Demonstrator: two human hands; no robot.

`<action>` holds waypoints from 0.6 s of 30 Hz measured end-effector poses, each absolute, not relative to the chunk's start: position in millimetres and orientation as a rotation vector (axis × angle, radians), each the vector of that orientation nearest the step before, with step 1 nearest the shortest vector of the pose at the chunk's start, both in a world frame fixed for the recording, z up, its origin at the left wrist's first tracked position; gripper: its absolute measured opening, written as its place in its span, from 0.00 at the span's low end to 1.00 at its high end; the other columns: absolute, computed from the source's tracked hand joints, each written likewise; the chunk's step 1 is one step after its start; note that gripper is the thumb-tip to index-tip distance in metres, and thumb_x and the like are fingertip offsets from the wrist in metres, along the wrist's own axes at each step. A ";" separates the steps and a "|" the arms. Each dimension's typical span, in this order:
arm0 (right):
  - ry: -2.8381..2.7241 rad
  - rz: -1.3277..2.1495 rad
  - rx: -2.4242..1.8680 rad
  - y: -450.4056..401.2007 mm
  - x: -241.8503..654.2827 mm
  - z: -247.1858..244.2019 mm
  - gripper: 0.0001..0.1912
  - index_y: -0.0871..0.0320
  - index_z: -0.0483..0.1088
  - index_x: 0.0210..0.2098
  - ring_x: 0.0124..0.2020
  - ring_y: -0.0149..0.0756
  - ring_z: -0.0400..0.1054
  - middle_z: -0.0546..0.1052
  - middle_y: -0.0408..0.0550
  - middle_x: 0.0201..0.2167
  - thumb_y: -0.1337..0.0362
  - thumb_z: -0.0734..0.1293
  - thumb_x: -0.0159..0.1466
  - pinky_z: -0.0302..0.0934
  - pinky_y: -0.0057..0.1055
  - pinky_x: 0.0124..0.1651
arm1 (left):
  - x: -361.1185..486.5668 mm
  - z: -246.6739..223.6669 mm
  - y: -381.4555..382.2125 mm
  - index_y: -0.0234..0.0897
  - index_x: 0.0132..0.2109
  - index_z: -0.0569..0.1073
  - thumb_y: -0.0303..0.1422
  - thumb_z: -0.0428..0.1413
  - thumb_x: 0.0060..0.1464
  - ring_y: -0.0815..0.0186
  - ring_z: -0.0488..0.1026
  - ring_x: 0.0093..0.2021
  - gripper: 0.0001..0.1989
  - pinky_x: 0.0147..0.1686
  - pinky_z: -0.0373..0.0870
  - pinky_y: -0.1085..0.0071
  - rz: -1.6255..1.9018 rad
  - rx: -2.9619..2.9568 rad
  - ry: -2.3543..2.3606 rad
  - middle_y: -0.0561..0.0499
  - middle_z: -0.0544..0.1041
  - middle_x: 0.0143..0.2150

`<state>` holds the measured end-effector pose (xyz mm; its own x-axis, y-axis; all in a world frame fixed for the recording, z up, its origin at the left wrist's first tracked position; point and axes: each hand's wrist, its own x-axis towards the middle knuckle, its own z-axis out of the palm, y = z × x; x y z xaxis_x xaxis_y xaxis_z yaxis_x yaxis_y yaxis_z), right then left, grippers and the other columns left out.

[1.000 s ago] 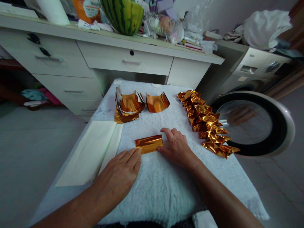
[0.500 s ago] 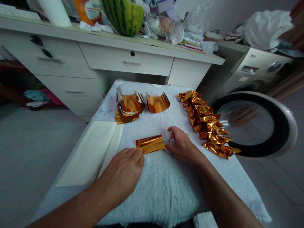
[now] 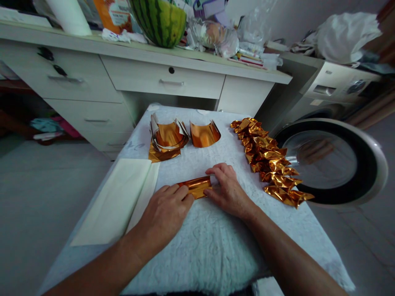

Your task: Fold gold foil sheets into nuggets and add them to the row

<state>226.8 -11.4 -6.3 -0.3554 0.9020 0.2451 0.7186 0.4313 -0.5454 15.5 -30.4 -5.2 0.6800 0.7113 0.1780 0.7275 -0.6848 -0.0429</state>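
A gold foil strip (image 3: 197, 187) lies rolled or folded lengthwise near the middle of the cloth-covered table. My left hand (image 3: 173, 205) grips its left end, fingers bent over it. At the right end my right hand (image 3: 226, 187) has thumb and fingertips on the strip's near and far edges. Behind them stand a stack of curved foil sheets (image 3: 168, 135) and a single curved foil sheet (image 3: 204, 135). A long row of crumpled gold foil pieces (image 3: 267, 158) runs down the right side.
Pale paper sheets (image 3: 115, 201) lie on the table's left side. Beyond the table is a white drawer counter (image 3: 142, 74) holding a watermelon (image 3: 160, 20) and plastic bags. An open washing machine door (image 3: 330, 160) stands close at the right.
My right hand has moved left onto the strip's right end, which it was beside before. My left hand has shifted slightly right and covers more of the strip.
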 end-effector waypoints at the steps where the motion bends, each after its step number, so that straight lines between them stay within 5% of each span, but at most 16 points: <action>1: -2.184 0.470 -1.378 -11.1 226.5 -6.9 0.23 0.57 0.66 0.52 0.48 0.46 0.59 0.67 0.53 0.48 0.64 0.71 0.57 0.56 0.44 0.51 | 14.2 -7.0 -29.8 0.36 0.36 0.76 0.22 0.58 0.54 0.57 0.73 0.34 0.05 0.35 0.72 0.59 -0.242 -2.778 -1.205 0.50 0.75 0.33; 11: -2.166 0.510 -1.420 -9.8 227.4 -10.3 0.13 0.55 0.68 0.41 0.47 0.43 0.59 0.68 0.49 0.46 0.69 0.71 0.57 0.56 0.42 0.50 | 14.1 -8.3 -26.3 0.38 0.37 0.74 0.27 0.59 0.55 0.55 0.69 0.39 0.02 0.37 0.69 0.57 -0.479 -2.763 -1.406 0.47 0.72 0.38; 18: -2.151 0.559 -1.410 -8.6 226.1 -11.5 0.08 0.56 0.70 0.35 0.49 0.43 0.58 0.68 0.48 0.46 0.72 0.70 0.57 0.54 0.42 0.50 | 12.7 -10.9 -23.5 0.35 0.61 0.60 0.27 0.60 0.50 0.50 0.66 0.51 0.32 0.50 0.65 0.53 -0.730 -2.635 -1.543 0.41 0.70 0.52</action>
